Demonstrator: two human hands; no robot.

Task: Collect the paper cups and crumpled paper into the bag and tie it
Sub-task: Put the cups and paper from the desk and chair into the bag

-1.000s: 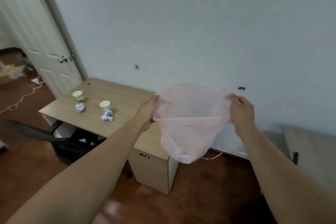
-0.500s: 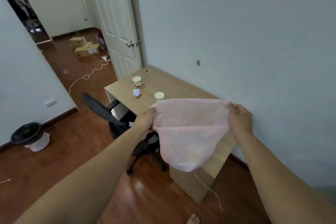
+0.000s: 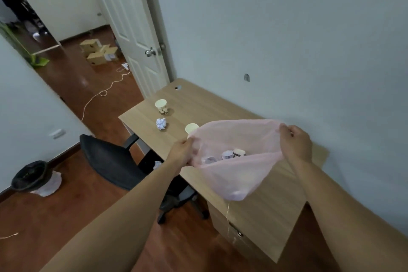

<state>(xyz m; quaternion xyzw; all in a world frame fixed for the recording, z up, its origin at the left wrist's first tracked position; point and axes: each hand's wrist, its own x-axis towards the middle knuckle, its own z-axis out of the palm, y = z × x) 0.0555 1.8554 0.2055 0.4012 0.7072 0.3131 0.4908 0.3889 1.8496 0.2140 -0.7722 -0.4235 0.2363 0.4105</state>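
The left hand (image 3: 182,152) and right hand (image 3: 295,143) are pinching the pink bag (image 3: 234,174) by its rim, stretching it open over the desk (image 3: 207,106), with 1 paper cup (image 3: 161,106) and crumpled paper (image 3: 161,124) sitting beyond the left hand.

body: one person, two arms in view | left hand (image 3: 181,153): bare, wrist uncovered | left forearm (image 3: 123,216): bare along its whole visible length, broadening toward the lower frame edge | right hand (image 3: 294,143): bare, a pale fingernail showing | right forearm (image 3: 344,212): bare likewise, wide at the bottom edge
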